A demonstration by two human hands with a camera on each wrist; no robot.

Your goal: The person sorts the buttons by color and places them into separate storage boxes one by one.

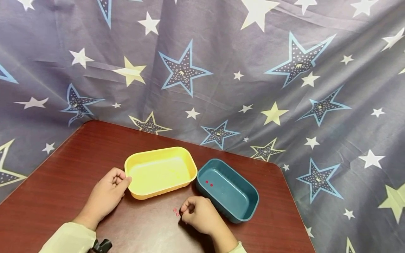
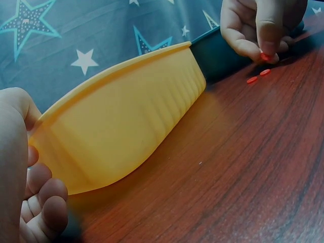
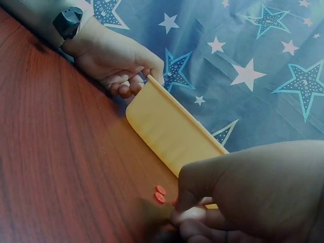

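Observation:
My left hand (image 1: 107, 189) pinches the near left corner of a yellow plastic bin (image 1: 158, 191) between thumb and fingers. In the left wrist view, the thumb side reaches over the rim and the other fingers curl against the outer wall. My right hand (image 1: 202, 215) is low over the table, in front of a dark teal bin (image 1: 235, 196). Its thumb and fingertip pinch a small red button (image 2: 266, 56). Beside those fingertips, two more red buttons (image 3: 160, 194) lie close together on the wood. Two red buttons (image 1: 209, 183) rest inside the teal bin.
The bins stand side by side, nearly touching, on a dark red wooden table (image 1: 145, 225). Faint yellow pieces (image 1: 174, 173) show on the yellow bin's floor. A star-patterned curtain (image 1: 221, 105) hangs behind the table. A black wrist device (image 3: 68, 23) sits on the left wrist.

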